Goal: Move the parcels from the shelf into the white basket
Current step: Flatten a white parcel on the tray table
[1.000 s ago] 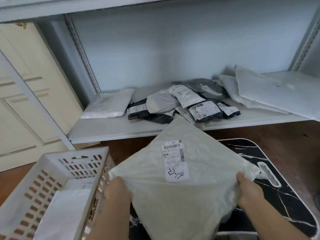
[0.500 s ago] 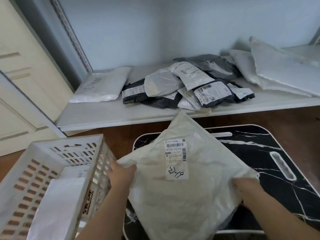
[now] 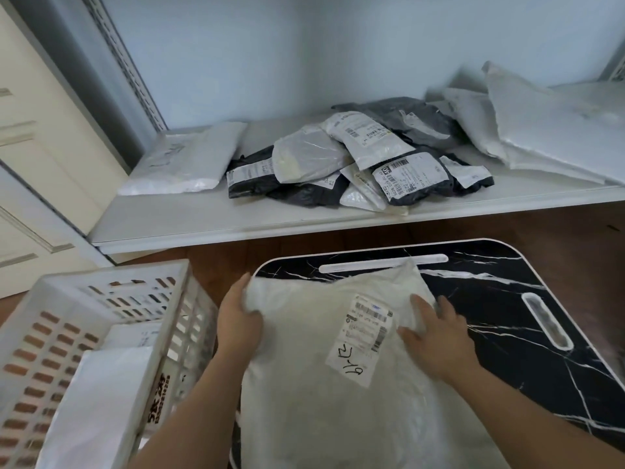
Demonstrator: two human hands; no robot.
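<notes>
White parcel [image 3: 304, 384] bottom cut off; left hand [image 3: 236, 328] grips its edge.

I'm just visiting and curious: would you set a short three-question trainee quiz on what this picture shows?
1. True or false: the large white parcel already lies in the white basket.
2. Which hand grips the parcel's left corner: A, the left hand, or B, the right hand?
3. What surface is under the parcel?

Key: 1. False. 2. A. 3. The black marble-patterned board.
</notes>
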